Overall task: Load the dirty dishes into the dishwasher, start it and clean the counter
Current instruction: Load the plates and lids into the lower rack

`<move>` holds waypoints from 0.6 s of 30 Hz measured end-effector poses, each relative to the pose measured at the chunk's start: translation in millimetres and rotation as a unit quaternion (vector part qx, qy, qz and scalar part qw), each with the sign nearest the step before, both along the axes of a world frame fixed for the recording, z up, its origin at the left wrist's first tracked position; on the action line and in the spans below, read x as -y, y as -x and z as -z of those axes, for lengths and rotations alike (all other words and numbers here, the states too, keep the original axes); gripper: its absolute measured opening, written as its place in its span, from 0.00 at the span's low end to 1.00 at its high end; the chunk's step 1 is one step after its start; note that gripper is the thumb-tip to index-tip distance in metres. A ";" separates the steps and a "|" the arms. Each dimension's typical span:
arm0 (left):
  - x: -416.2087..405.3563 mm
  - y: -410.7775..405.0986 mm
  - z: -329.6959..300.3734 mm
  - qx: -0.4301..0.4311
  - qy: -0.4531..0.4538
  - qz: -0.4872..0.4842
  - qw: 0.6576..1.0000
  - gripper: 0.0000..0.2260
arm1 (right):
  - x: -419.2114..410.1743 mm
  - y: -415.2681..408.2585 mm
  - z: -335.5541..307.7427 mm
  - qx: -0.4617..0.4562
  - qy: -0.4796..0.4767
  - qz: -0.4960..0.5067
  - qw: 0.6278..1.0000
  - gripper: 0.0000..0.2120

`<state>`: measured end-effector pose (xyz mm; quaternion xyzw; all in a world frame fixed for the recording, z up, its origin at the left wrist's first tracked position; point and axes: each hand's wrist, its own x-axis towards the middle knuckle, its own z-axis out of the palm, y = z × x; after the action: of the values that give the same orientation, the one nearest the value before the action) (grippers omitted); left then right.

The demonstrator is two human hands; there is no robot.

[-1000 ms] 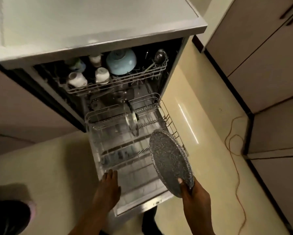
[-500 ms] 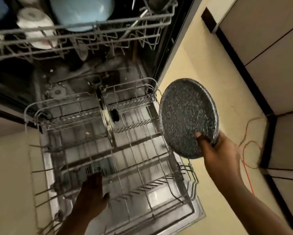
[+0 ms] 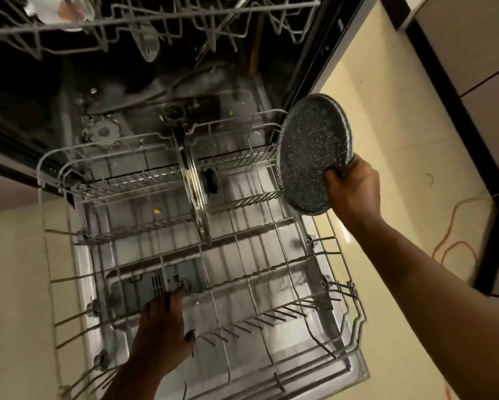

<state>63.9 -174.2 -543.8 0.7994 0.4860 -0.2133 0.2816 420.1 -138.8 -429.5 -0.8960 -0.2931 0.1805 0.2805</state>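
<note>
The dishwasher stands open with its lower rack [image 3: 337, 256] pulled out over the door. My right hand [image 3: 353, 187] grips a speckled dark grey plate [image 3: 311, 151] by its lower edge and holds it tilted above the rack's far right corner. A glass lid [image 3: 192, 180] stands on edge in the rack's middle tines. My left hand [image 3: 163, 333] rests on the rack's near wires with straight fingers, above the grey detergent dispenser [image 3: 156, 281] on the door. The upper rack [image 3: 156, 21] hangs overhead with dishes in it.
A cream tiled floor [image 3: 401, 125] lies to the right, with an orange cable [image 3: 456, 241] trailing across it. Beige cabinet fronts [image 3: 479, 53] with dark trim line the right side. A spray arm [image 3: 147, 93] sits in the dark tub behind the lower rack.
My head has dropped closer to the dishwasher. My right hand has lifted the plate from the rack's near right side to its far right corner. My left hand stays on the rack's front.
</note>
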 end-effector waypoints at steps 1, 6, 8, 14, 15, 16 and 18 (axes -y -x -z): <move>0.6 1.2 1.1 -0.003 -0.001 -0.004 1.000 0.40 | 4.6 -1.3 0.5 -0.019 0.010 -0.008 1.000 0.07; 5.0 4.5 10.5 -0.005 -0.009 -0.004 1.000 0.46 | 21.5 24.9 16.4 -0.014 0.064 -0.055 0.996 0.06; 5.0 5.0 11.5 -0.005 -0.008 -0.005 1.000 0.45 | 9.1 25.3 22.2 -0.004 0.042 -0.034 0.999 0.06; 6.8 6.4 15.8 0.000 -0.054 0.027 0.998 0.52 | -51.0 -2.6 22.0 0.048 0.078 -0.089 0.992 0.11; 7.1 6.6 17.4 0.006 -0.060 0.025 0.998 0.52 | -55.9 -5.4 22.2 0.045 0.079 -0.085 0.992 0.12; 8.0 7.3 18.3 0.011 -0.060 0.021 0.998 0.52 | -57.2 -7.3 23.4 0.035 0.077 -0.073 0.994 0.13; 8.8 7.7 18.3 0.012 -0.053 0.016 0.998 0.53 | -50.9 -9.5 27.6 0.014 0.071 -0.048 0.996 0.13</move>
<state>56.2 -183.0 -562.1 0.8237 0.4800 -0.1819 0.2410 429.6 -87.9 -457.2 -0.9011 -0.3256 0.2019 0.2031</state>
